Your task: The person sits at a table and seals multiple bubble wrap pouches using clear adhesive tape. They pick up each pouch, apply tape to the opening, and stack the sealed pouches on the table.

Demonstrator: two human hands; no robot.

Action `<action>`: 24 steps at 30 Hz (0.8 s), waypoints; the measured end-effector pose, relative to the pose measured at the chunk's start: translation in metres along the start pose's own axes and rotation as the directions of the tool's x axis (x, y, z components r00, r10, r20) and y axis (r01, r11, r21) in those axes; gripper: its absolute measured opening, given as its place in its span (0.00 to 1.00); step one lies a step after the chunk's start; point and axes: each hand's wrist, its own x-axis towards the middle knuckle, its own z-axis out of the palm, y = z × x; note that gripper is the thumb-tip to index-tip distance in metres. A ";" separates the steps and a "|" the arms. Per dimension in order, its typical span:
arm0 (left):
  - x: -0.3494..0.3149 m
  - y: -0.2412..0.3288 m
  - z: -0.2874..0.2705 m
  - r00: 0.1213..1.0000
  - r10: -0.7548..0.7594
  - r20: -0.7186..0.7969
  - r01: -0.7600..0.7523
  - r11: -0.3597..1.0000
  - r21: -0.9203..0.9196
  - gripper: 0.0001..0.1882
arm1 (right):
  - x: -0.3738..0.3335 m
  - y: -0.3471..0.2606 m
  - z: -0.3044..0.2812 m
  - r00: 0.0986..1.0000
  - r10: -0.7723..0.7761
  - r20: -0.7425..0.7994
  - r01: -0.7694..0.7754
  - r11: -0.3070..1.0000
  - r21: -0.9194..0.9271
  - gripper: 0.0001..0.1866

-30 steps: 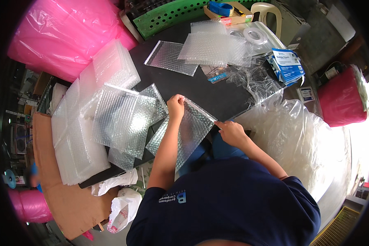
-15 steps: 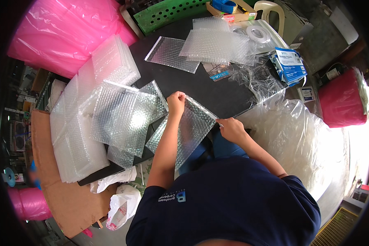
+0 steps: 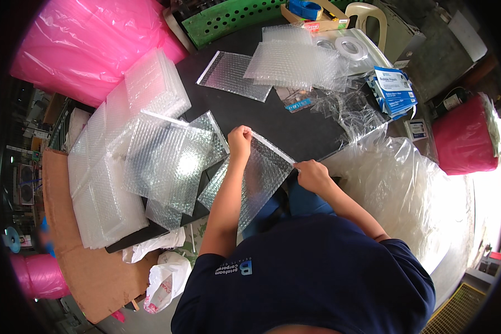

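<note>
A clear bubble-wrap pouch (image 3: 261,172) with a white strip along its top edge hangs partly over the near edge of the black table (image 3: 228,108). My left hand (image 3: 240,143) is closed on the left end of that strip, knuckles up. At the strip's right end, my right hand (image 3: 314,175) pinches the corner. The strip looks taut between both hands. Just left of my left hand lie several loose bubble pouches (image 3: 170,153), overlapping one another. A single flat pouch (image 3: 235,75) with a white strip lies farther back.
Stacked bubble-wrap sheets (image 3: 103,178) fill the table's left side. Behind are more pouches (image 3: 286,61), tape rolls (image 3: 351,48) and blue-and-white printed cards (image 3: 393,89). Clear plastic film (image 3: 395,183) bulges at the right. Big pink wrapped rolls (image 3: 94,44) stand far left.
Almost nothing differs. Both hands keep their grip on the pouch's strip, and the view has shifted very slightly.
</note>
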 end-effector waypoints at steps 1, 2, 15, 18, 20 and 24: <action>0.000 0.004 0.000 1.000 0.008 -0.023 -0.008 1.000 0.019 0.12 | 0.001 0.000 0.000 1.000 0.007 0.009 -0.007 1.000 -0.009 0.19; 0.000 0.008 0.001 0.996 0.026 -0.082 -0.018 0.996 0.093 0.13 | 0.003 0.001 0.001 1.000 0.000 0.002 0.000 1.000 -0.011 0.20; -0.070 0.078 0.026 0.989 0.071 -0.127 -0.058 0.993 0.103 0.46 | 0.035 0.028 -0.073 0.990 -0.141 0.029 0.140 0.990 0.032 0.16; -0.059 0.075 0.024 0.970 0.195 -0.145 -0.163 0.965 0.207 0.23 | 0.067 0.021 -0.101 0.998 -0.049 0.027 0.054 0.971 -0.232 0.13; -0.058 0.063 0.034 0.986 0.161 0.050 -0.163 0.986 0.037 0.18 | 0.085 0.025 -0.086 0.986 -0.092 -0.138 0.015 0.879 -0.476 0.13; -0.054 0.059 0.039 0.983 0.180 0.044 -0.178 0.983 -0.036 0.11 | 0.097 0.033 -0.033 0.819 -0.526 -0.229 0.402 0.811 -0.424 0.15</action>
